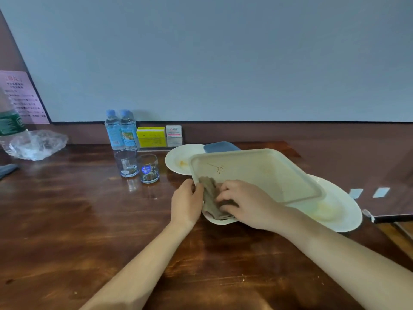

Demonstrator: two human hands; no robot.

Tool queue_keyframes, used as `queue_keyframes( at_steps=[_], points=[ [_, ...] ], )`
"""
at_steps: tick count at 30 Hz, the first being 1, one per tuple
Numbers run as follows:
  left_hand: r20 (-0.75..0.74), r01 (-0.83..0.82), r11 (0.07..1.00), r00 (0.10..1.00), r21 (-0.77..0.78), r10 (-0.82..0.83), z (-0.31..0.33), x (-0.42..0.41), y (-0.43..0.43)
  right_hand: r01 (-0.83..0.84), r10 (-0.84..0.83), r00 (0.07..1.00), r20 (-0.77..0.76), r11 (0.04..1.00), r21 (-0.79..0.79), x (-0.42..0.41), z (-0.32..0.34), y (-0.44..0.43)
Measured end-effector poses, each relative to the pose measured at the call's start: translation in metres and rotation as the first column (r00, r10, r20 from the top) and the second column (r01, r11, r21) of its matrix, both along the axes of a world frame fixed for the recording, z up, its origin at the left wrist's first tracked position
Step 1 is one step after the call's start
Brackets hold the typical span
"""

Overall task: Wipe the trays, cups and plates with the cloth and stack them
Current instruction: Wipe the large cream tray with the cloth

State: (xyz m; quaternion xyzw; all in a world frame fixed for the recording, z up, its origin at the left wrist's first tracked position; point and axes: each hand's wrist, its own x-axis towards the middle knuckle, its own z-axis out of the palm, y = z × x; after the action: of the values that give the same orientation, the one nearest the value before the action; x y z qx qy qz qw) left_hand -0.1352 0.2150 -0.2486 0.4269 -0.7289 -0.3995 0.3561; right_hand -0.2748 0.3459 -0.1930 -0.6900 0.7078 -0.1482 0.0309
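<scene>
A cream tray (263,173) with brown stains lies tilted on the wooden table. My left hand (185,203) grips its near left corner. My right hand (243,204) presses a brown cloth (210,195) onto that corner, fingers curled over the cloth. One white plate (178,159) with an orange smear sits behind the tray, partly covered by it. A second white plate (339,211) lies under the tray's right side. A blue tray (220,147) shows behind the cream one. Two glass cups (126,163) (148,168) stand to the left.
Two water bottles (120,129), a yellow box (151,136) and a white box (173,135) line the wall. A crumpled plastic bag (38,144) and a green-labelled bottle (9,121) sit far left. The table edge drops off at the right (380,218).
</scene>
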Motion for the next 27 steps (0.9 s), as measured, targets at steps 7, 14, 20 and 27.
queue_keyframes(
  at_steps=[7,14,20,27],
  points=[
    [-0.124,0.018,1.0,0.992,-0.025,-0.021,-0.016,0.006,-0.003,-0.003,-0.001,0.999,-0.041,0.996,-0.089,-0.01,-0.007,-0.055],
    [-0.201,0.044,0.997,0.978,-0.061,-0.055,-0.017,0.011,-0.009,0.044,-0.047,0.999,-0.013,0.982,-0.184,-0.02,-0.005,-0.106],
    [-0.21,0.051,0.997,0.976,-0.056,-0.061,-0.016,0.016,-0.007,-0.114,0.098,0.99,-0.101,0.981,-0.158,-0.008,-0.022,-0.049],
    [-0.16,0.034,0.998,0.986,-0.059,-0.043,-0.016,0.011,-0.009,-0.15,0.118,0.978,-0.17,0.97,-0.19,-0.003,-0.023,-0.048]
  ],
)
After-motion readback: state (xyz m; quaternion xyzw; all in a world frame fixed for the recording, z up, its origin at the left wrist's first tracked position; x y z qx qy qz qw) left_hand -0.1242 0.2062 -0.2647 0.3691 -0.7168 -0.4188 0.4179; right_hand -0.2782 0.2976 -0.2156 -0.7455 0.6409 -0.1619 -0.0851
